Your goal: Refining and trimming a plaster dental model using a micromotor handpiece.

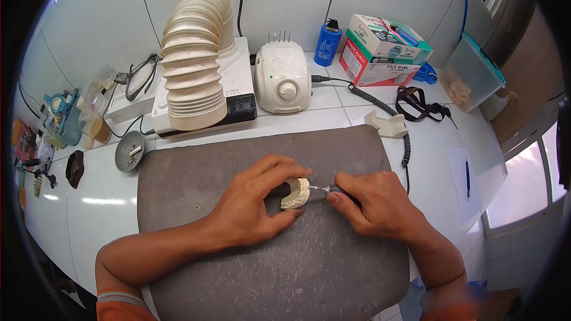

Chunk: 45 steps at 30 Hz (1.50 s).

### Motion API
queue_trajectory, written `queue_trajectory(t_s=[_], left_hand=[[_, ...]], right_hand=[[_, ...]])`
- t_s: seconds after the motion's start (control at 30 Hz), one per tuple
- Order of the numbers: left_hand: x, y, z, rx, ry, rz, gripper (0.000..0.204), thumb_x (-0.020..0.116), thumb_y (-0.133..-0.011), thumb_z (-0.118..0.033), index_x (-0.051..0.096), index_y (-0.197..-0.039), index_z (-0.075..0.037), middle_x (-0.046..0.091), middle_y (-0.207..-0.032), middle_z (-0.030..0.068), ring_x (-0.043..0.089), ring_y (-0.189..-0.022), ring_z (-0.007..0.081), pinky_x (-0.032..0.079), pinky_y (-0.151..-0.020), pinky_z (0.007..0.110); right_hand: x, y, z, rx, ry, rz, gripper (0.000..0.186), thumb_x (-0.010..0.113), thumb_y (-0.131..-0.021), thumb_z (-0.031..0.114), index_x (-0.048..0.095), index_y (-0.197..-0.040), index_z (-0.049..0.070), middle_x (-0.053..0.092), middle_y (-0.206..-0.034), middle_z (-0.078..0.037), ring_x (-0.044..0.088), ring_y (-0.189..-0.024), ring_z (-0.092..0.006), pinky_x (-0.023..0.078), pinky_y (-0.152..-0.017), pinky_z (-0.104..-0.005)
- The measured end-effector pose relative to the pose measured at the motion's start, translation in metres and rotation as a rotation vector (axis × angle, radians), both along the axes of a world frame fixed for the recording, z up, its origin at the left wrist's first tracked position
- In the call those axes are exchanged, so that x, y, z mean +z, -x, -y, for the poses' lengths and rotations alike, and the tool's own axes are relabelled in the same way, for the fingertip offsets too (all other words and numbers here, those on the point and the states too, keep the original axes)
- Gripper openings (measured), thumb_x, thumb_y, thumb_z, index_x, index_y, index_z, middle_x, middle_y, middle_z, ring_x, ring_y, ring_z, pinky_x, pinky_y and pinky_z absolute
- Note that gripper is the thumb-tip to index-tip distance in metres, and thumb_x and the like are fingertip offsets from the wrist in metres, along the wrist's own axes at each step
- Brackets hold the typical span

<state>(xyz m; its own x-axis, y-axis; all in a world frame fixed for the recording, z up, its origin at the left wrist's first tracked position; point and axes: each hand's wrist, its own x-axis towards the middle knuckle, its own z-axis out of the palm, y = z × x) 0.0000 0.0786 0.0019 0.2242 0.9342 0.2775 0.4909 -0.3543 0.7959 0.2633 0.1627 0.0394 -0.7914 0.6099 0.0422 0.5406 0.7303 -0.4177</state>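
Observation:
A cream, horseshoe-shaped dental cast (301,194) with a row of teeth is held over the grey mat. My left hand (250,197) grips it, fingers at its far end and thumb at its near end. In my right hand (377,203) is a slim dark rotary handpiece (335,189), held between thumb and fingers. Its thin metal tip points left and appears to meet the cast's right outer side. Part of the handpiece is hidden inside my right hand.
Behind the grey mat (196,160) stand a ribbed suction hose (193,65) and a white control unit (284,80). A coiled cord (372,100) runs along the right. An ashtray (129,151) sits left; mask boxes (380,74) and a plastic bin (473,74) are at back right.

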Motion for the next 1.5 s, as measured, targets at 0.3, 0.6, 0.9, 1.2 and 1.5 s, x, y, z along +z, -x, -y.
queue_trajectory(t_s=[0.3, 0.6, 0.9, 1.2, 1.5], left_hand=[[0.0011, -0.0007, 0.0, -0.001, -0.036, -0.015, 0.057, 0.085, -0.085, -0.006, 0.071, -0.14, -0.009, 0.068, -0.133, 0.015, 0.072, -0.123, 0.0365, 0.061, -0.103, 0.046], [-0.0006, 0.0, -0.0004, -0.01, -0.032, -0.008, 0.057, 0.085, -0.086, -0.006, 0.072, -0.141, -0.011, 0.067, -0.135, 0.015, 0.072, -0.124, 0.0365, 0.061, -0.103, 0.046], [-0.0002, -0.0002, 0.0002, -0.011, -0.026, -0.012, 0.057, 0.085, -0.086, -0.006, 0.071, -0.142, -0.011, 0.067, -0.135, 0.0144, 0.072, -0.123, 0.0355, 0.061, -0.103, 0.045], [0.0009, -0.0008, 0.0001, -0.003, -0.021, -0.014, 0.057, 0.085, -0.086, -0.006, 0.072, -0.141, -0.011, 0.068, -0.135, 0.0145, 0.072, -0.123, 0.036, 0.062, -0.102, 0.045], [-0.0008, 0.0, -0.0001, -0.004, -0.022, -0.012, 0.057, 0.086, -0.085, -0.006, 0.071, -0.14, -0.011, 0.068, -0.135, 0.0151, 0.072, -0.124, 0.037, 0.061, -0.104, 0.046]], right_hand=[[-0.0005, 0.0017, 0.0012, -0.027, -0.01, 0.0, 0.041, 0.065, -0.112, 0.041, 0.062, -0.092, 0.006, 0.072, -0.077, -0.017, 0.07, -0.07, -0.0449, 0.051, -0.064, -0.0552], [-0.0009, 0.0023, 0.0014, -0.033, -0.013, -0.001, 0.041, 0.065, -0.112, 0.042, 0.062, -0.092, 0.006, 0.071, -0.076, -0.017, 0.07, -0.069, -0.044, 0.052, -0.064, -0.0546], [0.0003, 0.0011, 0.0011, -0.022, -0.003, 0.009, 0.041, 0.065, -0.112, 0.042, 0.062, -0.093, 0.006, 0.071, -0.075, -0.016, 0.07, -0.069, -0.0438, 0.051, -0.064, -0.0546], [0.0011, 0.0009, 0.001, -0.015, 0.005, 0.005, 0.04, 0.065, -0.111, 0.042, 0.062, -0.093, 0.006, 0.071, -0.075, -0.017, 0.069, -0.068, -0.0443, 0.051, -0.064, -0.0554], [-0.0001, -0.0002, 0.0003, -0.001, 0.005, 0.004, 0.04, 0.067, -0.11, 0.042, 0.062, -0.092, 0.006, 0.07, -0.074, -0.017, 0.069, -0.067, -0.0441, 0.05, -0.063, -0.0553]])
